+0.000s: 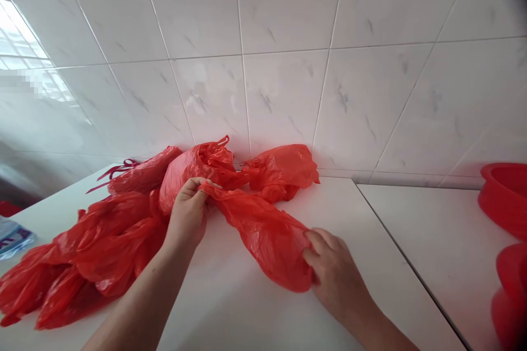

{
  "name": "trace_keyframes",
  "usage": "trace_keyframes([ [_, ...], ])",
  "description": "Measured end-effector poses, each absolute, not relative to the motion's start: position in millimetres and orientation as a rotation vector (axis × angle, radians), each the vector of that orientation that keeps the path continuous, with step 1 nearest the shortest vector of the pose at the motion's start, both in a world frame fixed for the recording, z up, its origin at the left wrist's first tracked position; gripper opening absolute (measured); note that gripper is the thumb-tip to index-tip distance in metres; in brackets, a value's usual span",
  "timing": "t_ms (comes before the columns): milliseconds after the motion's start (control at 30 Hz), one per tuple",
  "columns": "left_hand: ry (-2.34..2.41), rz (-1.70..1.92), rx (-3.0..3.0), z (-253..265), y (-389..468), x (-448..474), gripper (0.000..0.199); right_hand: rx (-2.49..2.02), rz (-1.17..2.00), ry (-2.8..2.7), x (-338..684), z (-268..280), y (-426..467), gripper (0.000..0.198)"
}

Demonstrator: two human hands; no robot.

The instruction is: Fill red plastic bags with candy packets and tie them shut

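A thin red plastic bag (267, 236) is stretched between my two hands above the white tabletop (230, 307). My left hand (191, 208) pinches its upper left end. At the lower right end, my right hand (329, 263) has its fingers closed on the bag's edge. Just behind my left hand sits a bulging red bag (185, 170) with a knotted top; its contents are hidden. Another crumpled red bag (286, 167) lies to its right against the wall. Left of my left forearm, several more red bags (102, 247) are heaped together.
Behind the table rises a white tiled wall (284, 93). A rolled red bundle (144, 173) with dark red ties lies at the back left. A clear plastic item (14, 238) is at the left edge. Red basins (506, 197) stand on the right, beyond a gap between tabletops.
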State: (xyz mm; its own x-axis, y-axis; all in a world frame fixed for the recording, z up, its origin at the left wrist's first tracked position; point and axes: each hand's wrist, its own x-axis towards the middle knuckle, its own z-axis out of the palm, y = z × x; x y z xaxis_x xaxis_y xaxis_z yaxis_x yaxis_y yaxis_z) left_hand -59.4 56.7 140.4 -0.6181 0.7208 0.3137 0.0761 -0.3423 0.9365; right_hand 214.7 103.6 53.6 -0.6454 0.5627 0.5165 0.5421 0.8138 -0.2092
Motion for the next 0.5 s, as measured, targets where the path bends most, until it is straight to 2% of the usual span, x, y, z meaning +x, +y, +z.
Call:
trace_keyframes([
  [67,1.392,2.037,0.939,145,49,-65,0.022,-0.907,-0.024,-2.402,222,58,115,0.027],
  [133,1.410,1.929,0.933,147,39,-64,0.019,-0.953,-0.006,-2.424,232,63,126,0.042],
  [200,1.455,1.693,1.000,147,28,-59,0.016,-0.954,0.150,-2.431,244,72,136,0.060],
  [267,1.419,1.443,1.065,145,19,-50,0.016,-0.998,0.362,-2.363,257,86,140,0.066],
  [333,1.322,1.311,1.091,142,14,-39,0.019,-1.095,0.489,-2.200,269,105,136,0.053],
  [433,1.206,1.279,1.076,140,14,-23,0.023,-1.179,0.457,-1.940,276,131,115,0.026],
  [500,1.163,1.273,1.072,140,16,-11,0.023,-1.147,0.508,-1.959,269,139,97,0.024],
])
